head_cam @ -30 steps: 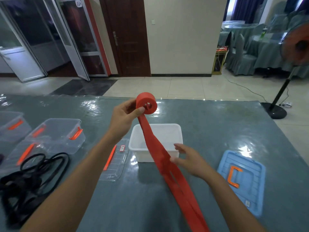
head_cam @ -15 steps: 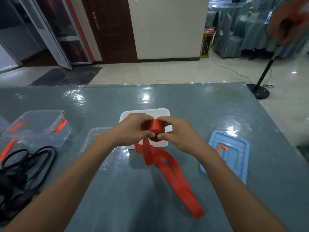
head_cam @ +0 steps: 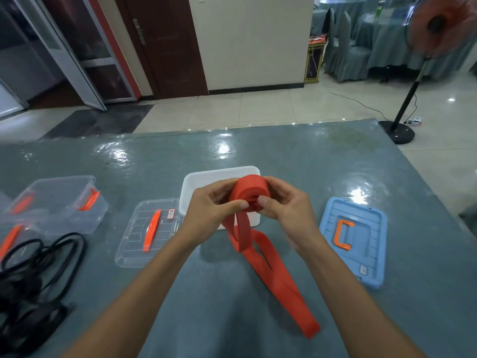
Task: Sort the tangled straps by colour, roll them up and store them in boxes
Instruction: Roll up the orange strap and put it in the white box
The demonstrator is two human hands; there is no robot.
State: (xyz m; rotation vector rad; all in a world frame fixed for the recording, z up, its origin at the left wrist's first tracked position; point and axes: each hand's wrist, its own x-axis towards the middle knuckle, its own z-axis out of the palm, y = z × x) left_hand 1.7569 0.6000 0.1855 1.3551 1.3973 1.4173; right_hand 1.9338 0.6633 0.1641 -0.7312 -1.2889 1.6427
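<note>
A partly rolled red strap [head_cam: 249,188] is held above the near edge of a white box [head_cam: 204,178] in the middle of the table. My left hand [head_cam: 209,215] pinches the roll from the left, thumb on its front face. From the right, my right hand [head_cam: 286,208] grips the same roll, thumb near the core. The strap's loose doubled tail [head_cam: 278,277] hangs down and trails across the table toward me and to the right. A tangle of black straps [head_cam: 33,270] lies at the left edge.
A clear lid with an orange handle [head_cam: 149,231] lies left of the white box. Further left stands a clear box with orange clips [head_cam: 59,202]. A blue lid [head_cam: 358,239] lies to the right. A floor fan [head_cam: 436,24] stands past the table's far right corner.
The roll was held high in my left hand alone; both hands now hold it low over the white box. It has grown thicker and the loose tail on the table is shorter.
</note>
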